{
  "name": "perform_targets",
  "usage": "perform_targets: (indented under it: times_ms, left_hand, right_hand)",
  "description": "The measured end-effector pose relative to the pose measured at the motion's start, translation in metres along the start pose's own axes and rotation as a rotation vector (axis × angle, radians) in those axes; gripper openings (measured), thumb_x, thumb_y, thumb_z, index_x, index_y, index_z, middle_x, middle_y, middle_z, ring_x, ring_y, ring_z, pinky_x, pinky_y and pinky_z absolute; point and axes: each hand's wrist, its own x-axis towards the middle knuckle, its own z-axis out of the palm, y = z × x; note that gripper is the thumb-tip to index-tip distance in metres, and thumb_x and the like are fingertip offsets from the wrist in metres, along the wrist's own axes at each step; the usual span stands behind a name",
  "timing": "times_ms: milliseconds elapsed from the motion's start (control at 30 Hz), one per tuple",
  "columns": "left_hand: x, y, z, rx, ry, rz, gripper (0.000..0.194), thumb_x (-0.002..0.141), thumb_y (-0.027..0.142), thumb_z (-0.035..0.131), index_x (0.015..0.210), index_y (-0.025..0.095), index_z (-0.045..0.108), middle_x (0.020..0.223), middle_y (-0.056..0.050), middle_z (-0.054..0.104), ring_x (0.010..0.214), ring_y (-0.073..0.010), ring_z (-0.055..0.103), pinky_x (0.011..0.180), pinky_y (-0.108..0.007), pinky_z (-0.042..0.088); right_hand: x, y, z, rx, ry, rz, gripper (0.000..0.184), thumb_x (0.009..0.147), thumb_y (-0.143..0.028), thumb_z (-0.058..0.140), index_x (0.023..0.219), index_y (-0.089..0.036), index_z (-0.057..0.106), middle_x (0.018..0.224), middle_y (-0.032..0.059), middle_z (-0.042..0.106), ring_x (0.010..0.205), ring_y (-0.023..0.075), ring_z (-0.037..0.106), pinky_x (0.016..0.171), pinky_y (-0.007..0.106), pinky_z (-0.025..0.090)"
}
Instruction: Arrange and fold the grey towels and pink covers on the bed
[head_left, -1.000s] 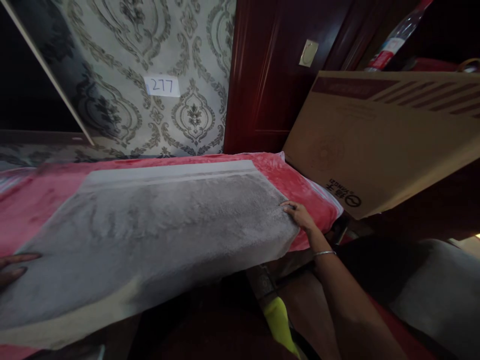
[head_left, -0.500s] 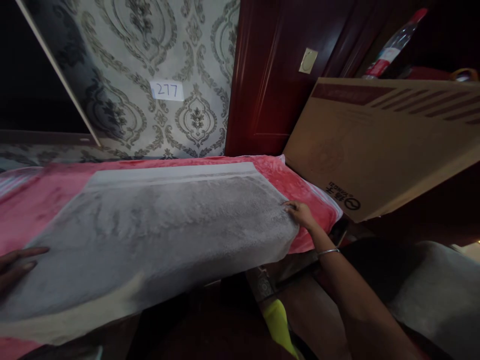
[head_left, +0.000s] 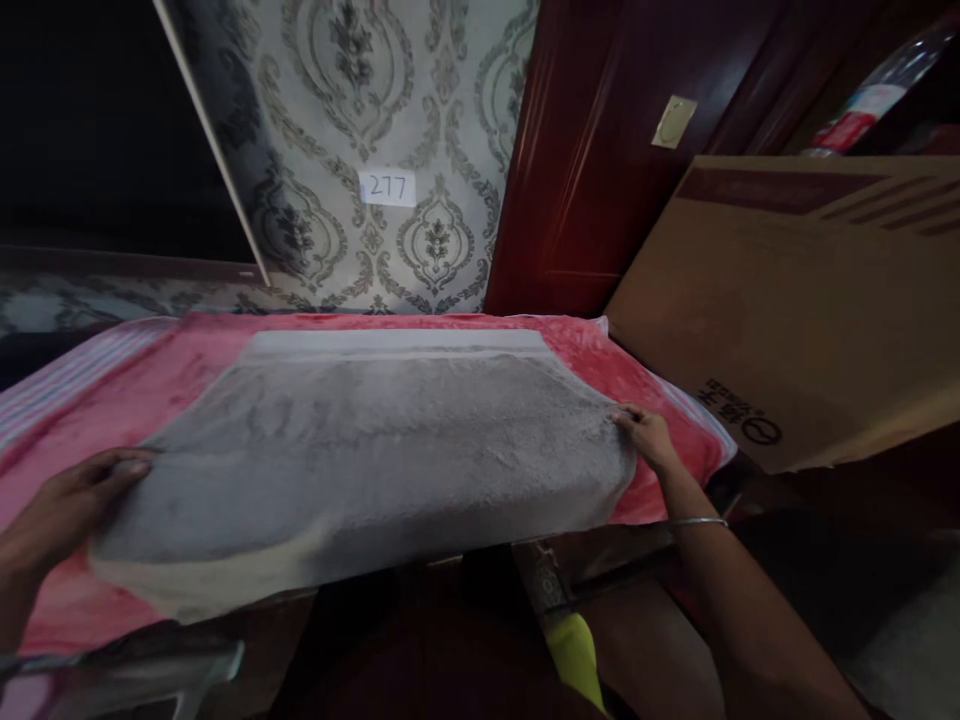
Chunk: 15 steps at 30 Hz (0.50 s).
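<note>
A grey plush towel point(head_left: 420, 430) with a pale band along its far edge lies spread over a red-pink plush cover point(head_left: 577, 355). Its near edge droops over the front, and a cream patch shows at the lower left. My left hand point(head_left: 79, 500) pinches the towel's left edge between thumb and fingers. On the opposite side, my right hand point(head_left: 645, 435), with a bangle on the wrist, pinches the right edge. Between the two hands the cloth looks fairly flat, with slight ripples at the left.
A large cardboard box point(head_left: 810, 310) leans at the right, with a plastic bottle point(head_left: 870, 105) behind its top edge. A dark screen point(head_left: 112, 130) hangs at the left, beside a numbered paper point(head_left: 387, 187) on the wall. Something yellow point(head_left: 574, 655) shows below the cover.
The view has swung left, so everything sits further right. My left hand has come fully into view, its fingers now closed on the towel's left edge. My right hand keeps its place on the towel.
</note>
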Motion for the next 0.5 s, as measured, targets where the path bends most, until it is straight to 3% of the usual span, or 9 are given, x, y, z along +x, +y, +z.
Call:
perform_targets:
  times_ms: [67,167,333,500]
  left_hand:
    - [0.004,-0.003,-0.002,-0.108,-0.032,-0.056,0.045,0.048,0.063,0.057,0.075,0.027,0.067,0.085,-0.005,0.078,0.092,-0.0334,0.070,0.083,-0.044,0.057]
    - [0.001,0.002,-0.012,-0.172,-0.042,-0.026,0.043,0.049,0.062,0.063,0.075,0.028,0.068,0.084,-0.004,0.077,0.092,-0.0327,0.068,0.085,-0.042,0.055]
    - [-0.003,0.017,-0.032,-0.143,-0.011,-0.024,0.038,0.051,0.063,0.061,0.070,0.030,0.065,0.078,-0.002,0.074,0.088,-0.0319,0.067,0.085,-0.043,0.054]
    - [0.008,0.024,-0.046,-0.158,0.012,-0.027,0.040,0.051,0.062,0.060,0.071,0.028,0.064,0.076,-0.003,0.072,0.086,-0.0308,0.065,0.091,-0.044,0.052]
  right_hand:
    - [0.002,-0.006,-0.004,-0.003,0.004,0.012,0.024,0.067,-0.047,0.067,0.073,-0.023,0.070,0.077,0.0050,0.072,0.077,0.0236,0.063,0.073,0.035,0.050]
    - [0.005,-0.019,-0.013,-0.027,0.002,0.040,0.023,0.068,-0.046,0.068,0.071,-0.023,0.068,0.077,0.0061,0.071,0.078,0.0254,0.064,0.075,0.038,0.051]
    - [0.012,-0.042,-0.025,-0.016,0.010,0.027,0.027,0.068,-0.048,0.070,0.076,-0.022,0.070,0.081,0.0063,0.071,0.080,0.0255,0.064,0.080,0.041,0.051]
    - [0.029,-0.063,-0.033,-0.014,0.052,-0.008,0.023,0.066,-0.043,0.070,0.075,-0.022,0.072,0.077,0.0046,0.072,0.075,0.0228,0.062,0.072,0.035,0.049]
